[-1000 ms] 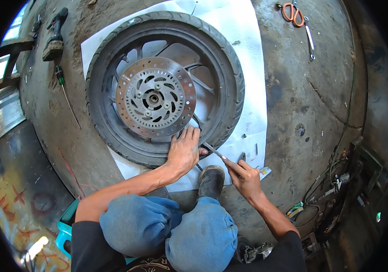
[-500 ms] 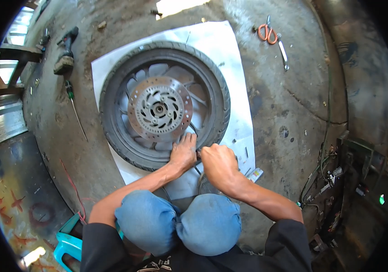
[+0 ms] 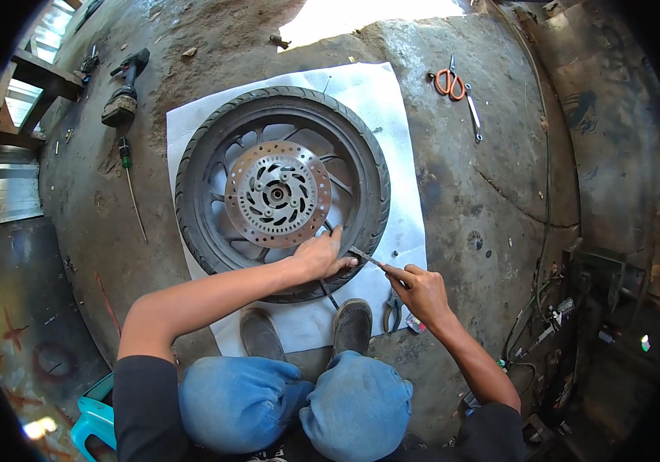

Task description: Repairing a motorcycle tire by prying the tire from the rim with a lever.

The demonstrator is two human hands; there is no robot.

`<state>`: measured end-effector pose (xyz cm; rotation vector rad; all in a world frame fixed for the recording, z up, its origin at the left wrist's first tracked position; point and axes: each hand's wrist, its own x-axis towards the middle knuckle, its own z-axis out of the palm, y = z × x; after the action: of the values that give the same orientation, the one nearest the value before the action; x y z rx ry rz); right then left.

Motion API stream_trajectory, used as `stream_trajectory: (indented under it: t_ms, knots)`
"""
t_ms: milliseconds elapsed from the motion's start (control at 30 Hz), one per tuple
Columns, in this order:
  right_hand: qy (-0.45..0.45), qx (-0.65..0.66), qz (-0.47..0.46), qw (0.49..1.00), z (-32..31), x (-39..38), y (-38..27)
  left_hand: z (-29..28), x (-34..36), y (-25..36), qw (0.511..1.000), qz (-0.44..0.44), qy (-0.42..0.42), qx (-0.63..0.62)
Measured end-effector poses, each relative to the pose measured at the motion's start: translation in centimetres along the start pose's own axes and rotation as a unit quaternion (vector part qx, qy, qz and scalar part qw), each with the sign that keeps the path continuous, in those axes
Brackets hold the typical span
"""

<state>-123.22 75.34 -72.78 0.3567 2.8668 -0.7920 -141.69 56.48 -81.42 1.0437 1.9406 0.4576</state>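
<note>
A motorcycle wheel (image 3: 381, 192) with a black tyre lies flat, its drilled brake disc (image 3: 240, 206) facing up. My left hand (image 3: 320, 257) is over the near right part of the rim, thumb pointing right. A dark tyre lever (image 3: 328, 294) runs beneath that hand, one end jutting past the tyre toward my boot; the hand seems closed around it, though the palm side is hidden. My right hand (image 3: 421, 294) grips a second, flat metal tyre lever (image 3: 367, 257), whose tip touches the tyre's inner edge just right of my left thumb.
A white sheet (image 3: 405, 192) lies beneath the wheel. Pliers (image 3: 393, 309) rest by my right boot (image 3: 353, 327). Orange-handled scissors (image 3: 449, 83) and a wrench (image 3: 474, 115) lie at the far right. At left are a cordless drill (image 3: 122, 96) and a screwdriver (image 3: 128, 173).
My right hand has moved right, away from my left hand, and the flat lever in it now shows. My left hand stays at the rim, its thumb now stretched right.
</note>
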Motion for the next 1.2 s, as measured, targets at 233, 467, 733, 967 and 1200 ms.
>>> stream_trajectory:
  t_ms: [233, 467, 733, 967, 1200]
  knots:
    - [0.008, 0.031, -0.007, 0.999, 1.4, -0.1, 1.4, 1.3, 0.4, 1.7, 0.995, -0.099, 0.001, -0.033]
    - [-0.018, 0.073, 0.011, 0.997, 2.0, 0.1, 2.4, 2.5, 0.2, 1.9, 0.989, -0.123, 0.064, -0.041]
    - [-0.11, -0.021, 0.061, 0.992, -1.7, 2.8, -3.8, 2.3, 0.0, 2.0, 0.986, -0.122, 0.094, -0.061]
    - [-0.1, -0.103, 0.079, 0.986, -1.7, 5.4, -8.0, 2.4, -0.2, 1.6, 0.986, -0.106, 0.124, -0.029]
    - [-0.126, -0.1, 0.037, 0.986, -2.6, 6.6, -5.7, 2.2, 0.1, 1.9, 0.989, -0.095, 0.1, -0.046]
